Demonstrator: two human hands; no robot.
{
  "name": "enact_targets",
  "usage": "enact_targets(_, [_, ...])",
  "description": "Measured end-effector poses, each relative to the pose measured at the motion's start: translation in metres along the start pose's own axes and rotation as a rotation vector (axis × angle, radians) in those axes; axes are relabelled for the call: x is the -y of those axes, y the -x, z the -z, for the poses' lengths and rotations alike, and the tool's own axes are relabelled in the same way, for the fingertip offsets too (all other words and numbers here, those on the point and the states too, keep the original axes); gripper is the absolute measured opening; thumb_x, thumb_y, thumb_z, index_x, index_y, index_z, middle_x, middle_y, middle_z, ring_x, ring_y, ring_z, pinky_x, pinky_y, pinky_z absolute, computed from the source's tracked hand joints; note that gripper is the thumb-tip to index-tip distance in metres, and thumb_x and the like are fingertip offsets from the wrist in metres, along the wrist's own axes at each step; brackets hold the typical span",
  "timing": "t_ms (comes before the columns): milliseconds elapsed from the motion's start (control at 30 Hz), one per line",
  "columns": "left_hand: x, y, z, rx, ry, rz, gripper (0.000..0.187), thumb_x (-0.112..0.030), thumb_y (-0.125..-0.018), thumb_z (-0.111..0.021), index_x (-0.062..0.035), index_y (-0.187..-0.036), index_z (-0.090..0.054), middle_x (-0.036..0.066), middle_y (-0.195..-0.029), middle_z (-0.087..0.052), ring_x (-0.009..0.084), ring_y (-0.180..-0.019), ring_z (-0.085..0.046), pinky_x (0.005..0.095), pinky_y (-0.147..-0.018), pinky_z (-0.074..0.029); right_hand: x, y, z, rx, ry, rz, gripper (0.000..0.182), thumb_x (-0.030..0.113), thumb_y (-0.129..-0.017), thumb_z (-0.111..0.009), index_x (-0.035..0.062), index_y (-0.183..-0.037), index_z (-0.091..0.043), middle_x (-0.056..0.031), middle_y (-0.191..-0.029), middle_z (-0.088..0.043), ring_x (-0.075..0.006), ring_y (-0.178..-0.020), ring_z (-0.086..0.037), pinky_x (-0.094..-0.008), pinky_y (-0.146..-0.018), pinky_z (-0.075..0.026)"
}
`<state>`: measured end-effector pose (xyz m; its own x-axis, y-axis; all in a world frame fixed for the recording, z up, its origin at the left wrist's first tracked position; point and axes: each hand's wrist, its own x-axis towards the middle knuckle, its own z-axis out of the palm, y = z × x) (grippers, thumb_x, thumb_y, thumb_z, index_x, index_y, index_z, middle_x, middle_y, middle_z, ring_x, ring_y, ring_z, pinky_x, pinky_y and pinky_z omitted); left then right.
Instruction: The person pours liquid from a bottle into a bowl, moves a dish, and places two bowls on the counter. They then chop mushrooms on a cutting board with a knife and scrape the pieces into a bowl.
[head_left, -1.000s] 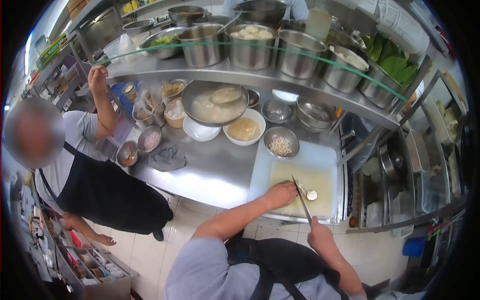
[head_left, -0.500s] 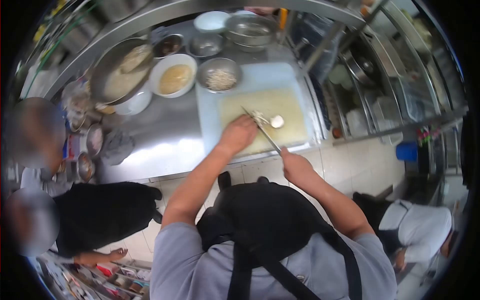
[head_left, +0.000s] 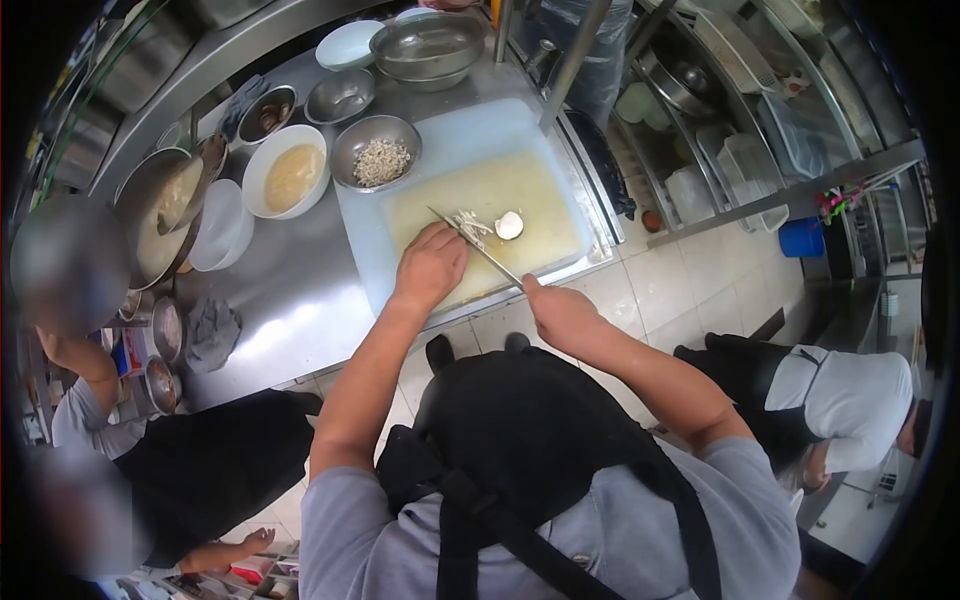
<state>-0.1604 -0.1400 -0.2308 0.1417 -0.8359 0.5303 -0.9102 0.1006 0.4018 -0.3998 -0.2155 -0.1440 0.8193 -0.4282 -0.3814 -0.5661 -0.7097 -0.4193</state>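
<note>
My right hand (head_left: 560, 315) is closed around the handle of a knife (head_left: 490, 258), whose blade slants up and left across a pale cutting board (head_left: 500, 135). On the left side of the blade, my left hand (head_left: 432, 262) presses down with bent fingers; whatever lies beneath them is hidden. Thin white pieces (head_left: 470, 225) lie just right of the blade. Beside them sits a round white piece (head_left: 508, 225). A metal bowl of chopped pale bits (head_left: 382, 162) rests at the board's upper left corner.
Several bowls, among them a white bowl with yellowish contents (head_left: 296, 178), stand left of the board near a large pan (head_left: 160, 215). A grey cloth (head_left: 212, 333) lies on the steel counter (head_left: 290, 315). Co-workers are at left and right. Shelves stand at right.
The view has shifted, so the board and bowls appear further left. At left, the large pan is turned differently, and a co-worker's arm is now raised. Both my hands keep their places at the knife.
</note>
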Motion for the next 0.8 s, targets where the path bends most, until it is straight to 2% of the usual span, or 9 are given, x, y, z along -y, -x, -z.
enact_targets(233, [-0.002,-0.007,0.008,-0.008,0.104,0.002,0.008,-0.003,-0.084,-0.072,-0.0023,-0.091,-0.070,0.012,-0.102,-0.072,0.0327,-0.102,-0.067,0.0416,-0.090,-0.056,0.000,0.014,0.019,-0.043,-0.093,-0.057,0.030,-0.003,-0.085,-0.055,-0.0060,-0.113,-0.045,-0.0259,-0.083,-0.067,-0.0462,-0.083,-0.067,-0.0549,-0.073,-0.053])
enact_targets(300, [-0.007,-0.011,0.016,0.009,0.156,0.129,0.011,-0.002,-0.085,-0.071,-0.0027,-0.095,-0.069,0.013,-0.101,-0.071,0.0347,-0.097,-0.066,0.0432,-0.087,-0.055,-0.005,0.015,0.019,-0.074,-0.106,-0.066,0.029,-0.002,-0.086,-0.054,-0.0058,-0.113,-0.045,-0.0266,-0.081,-0.067,-0.0469,-0.082,-0.067,-0.0555,-0.074,-0.052])
enact_targets(433, [-0.007,-0.019,0.022,0.091,0.230,0.241,0.012,-0.002,-0.085,-0.071,-0.0030,-0.097,-0.070,0.014,-0.100,-0.070,0.0352,-0.093,-0.065,0.0439,-0.083,-0.054,-0.010,0.018,0.020,-0.130,-0.148,-0.104,0.028,-0.001,-0.086,-0.054,-0.0059,-0.113,-0.045,-0.0271,-0.081,-0.067,-0.0472,-0.083,-0.067,-0.0562,-0.075,-0.052])
enact_targets(533, [-0.011,-0.032,0.021,0.098,0.163,0.147,0.014,-0.006,-0.086,-0.071,-0.0026,-0.099,-0.069,0.014,-0.099,-0.069,0.0340,-0.097,-0.064,0.0434,-0.087,-0.052,-0.019,0.021,0.021,-0.137,-0.158,-0.155,0.028,-0.001,-0.086,-0.052,-0.0058,-0.113,-0.045,-0.0277,-0.081,-0.067,-0.0477,-0.083,-0.067,-0.0564,-0.075,-0.052])
enact_targets(600, [-0.030,-0.050,0.017,0.092,0.071,-0.044,0.017,-0.012,-0.086,-0.072,-0.0025,-0.099,-0.069,0.013,-0.102,-0.069,0.0325,-0.101,-0.063,0.0442,-0.089,-0.052,-0.025,0.025,0.024,-0.181,-0.214,-0.180,0.028,-0.002,-0.085,-0.051,-0.0060,-0.113,-0.045,-0.0292,-0.083,-0.067,-0.0490,-0.085,-0.066,-0.0569,-0.077,-0.052])
enact_targets(633, [-0.035,-0.055,0.009,0.091,0.071,-0.043,0.017,-0.012,-0.086,-0.072,-0.0025,-0.099,-0.069,0.013,-0.102,-0.069,0.0325,-0.101,-0.063,0.0442,-0.089,-0.052,-0.029,0.026,0.024,-0.180,-0.212,-0.179,0.028,-0.002,-0.085,-0.051,-0.0060,-0.113,-0.045,-0.0292,-0.083,-0.067,-0.0490,-0.085,-0.066,-0.0569,-0.077,-0.052])
enact_targets(700, [-0.041,-0.066,-0.010,0.293,-0.011,-0.122,0.021,-0.018,-0.086,-0.070,-0.0027,-0.100,-0.070,0.012,-0.106,-0.070,0.0334,-0.107,-0.061,0.0455,-0.094,-0.050,-0.037,0.026,0.023,-0.211,-0.248,-0.226,0.030,0.004,-0.085,-0.057,-0.0039,-0.110,-0.042,-0.0306,-0.081,-0.065,-0.0501,-0.084,-0.065,-0.0568,-0.077,-0.051])
enact_targets(733, [-0.040,-0.070,-0.017,0.288,-0.013,-0.121,0.021,-0.018,-0.086,-0.070,-0.0027,-0.100,-0.070,0.012,-0.106,-0.070,0.0334,-0.107,-0.061,0.0455,-0.094,-0.050,-0.039,0.027,0.024,-0.213,-0.243,-0.222,0.030,0.004,-0.085,-0.057,-0.0039,-0.110,-0.042,-0.0306,-0.081,-0.065,-0.0501,-0.084,-0.065,-0.0568,-0.077,-0.051])
enact_targets(800, [-0.036,-0.074,-0.028,0.406,-0.080,-0.121,0.020,-0.017,-0.086,-0.067,-0.0028,-0.100,-0.071,0.013,-0.106,-0.071,0.0342,-0.106,-0.063,0.0453,-0.092,-0.051,-0.042,0.028,0.024,-0.219,-0.241,-0.265,0.031,0.005,-0.086,-0.058,-0.0031,-0.111,-0.042,-0.0307,-0.083,-0.065,-0.0504,-0.086,-0.065,-0.0571,-0.078,-0.051])
